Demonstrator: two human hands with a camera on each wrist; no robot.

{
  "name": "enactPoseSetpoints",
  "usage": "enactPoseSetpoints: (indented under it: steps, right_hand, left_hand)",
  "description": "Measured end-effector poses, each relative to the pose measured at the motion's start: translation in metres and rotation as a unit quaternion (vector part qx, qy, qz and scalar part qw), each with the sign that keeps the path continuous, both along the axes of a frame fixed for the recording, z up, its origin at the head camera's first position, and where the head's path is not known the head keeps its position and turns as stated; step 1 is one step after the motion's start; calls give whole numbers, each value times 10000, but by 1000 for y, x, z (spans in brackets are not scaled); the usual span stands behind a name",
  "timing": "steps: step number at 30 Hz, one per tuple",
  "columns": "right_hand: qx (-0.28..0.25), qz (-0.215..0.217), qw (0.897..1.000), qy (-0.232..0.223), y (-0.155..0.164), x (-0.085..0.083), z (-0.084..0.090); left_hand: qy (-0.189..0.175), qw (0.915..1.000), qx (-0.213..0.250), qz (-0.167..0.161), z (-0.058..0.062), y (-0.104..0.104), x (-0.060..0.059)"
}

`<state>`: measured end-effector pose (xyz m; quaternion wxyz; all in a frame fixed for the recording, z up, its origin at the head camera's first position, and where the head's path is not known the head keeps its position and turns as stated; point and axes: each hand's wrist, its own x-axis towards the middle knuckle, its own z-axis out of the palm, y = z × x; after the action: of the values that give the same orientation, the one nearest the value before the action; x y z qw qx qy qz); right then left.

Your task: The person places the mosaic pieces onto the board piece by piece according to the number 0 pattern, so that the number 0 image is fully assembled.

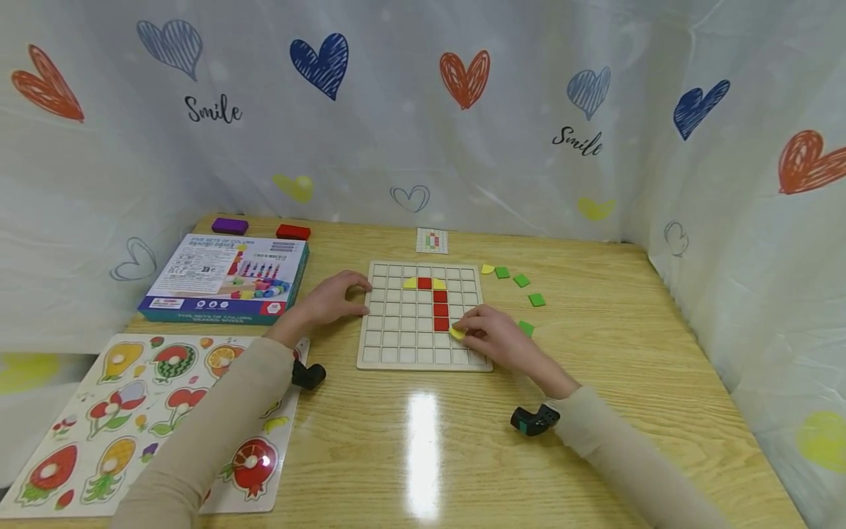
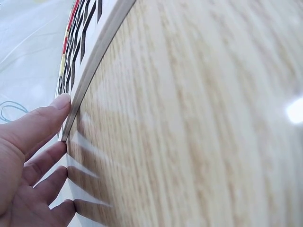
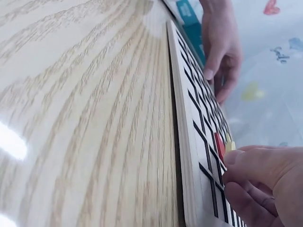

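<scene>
A wooden grid board (image 1: 396,356) lies on the table. Set in its cells are red square tiles (image 1: 440,309), one of them in an upper row between two yellow rounded tiles (image 1: 410,283), the others in a column below and to the right. My right hand (image 1: 492,336) pinches a yellow tile (image 3: 230,143) between thumb and finger, close over the board beside the lowest red tile. At the board's left edge rests my left hand (image 1: 333,297), its thumb and fingertips touching the rim with fingers spread.
Right of the board lie several green square tiles (image 1: 521,281) and a yellow tile (image 1: 487,269). Behind it is a small pattern card (image 1: 432,240). On the left are a boxed toy set (image 1: 225,279), purple (image 1: 230,225) and red (image 1: 293,232) blocks, and a fruit puzzle board (image 1: 148,389).
</scene>
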<state>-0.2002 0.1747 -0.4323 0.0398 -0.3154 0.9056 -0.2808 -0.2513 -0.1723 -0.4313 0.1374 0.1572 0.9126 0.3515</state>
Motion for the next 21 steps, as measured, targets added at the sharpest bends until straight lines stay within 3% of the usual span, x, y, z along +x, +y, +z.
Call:
enactPoseSetpoints:
  steps: [11,21]
  right_hand:
    - [45,820,9964,202,-13,-2,-3]
    - [-173,223,9995,-122,-17,2,-4]
  left_hand:
    - [-55,10000,40,4,1,1,-1]
    - [-54,10000,32,27,1,0,0]
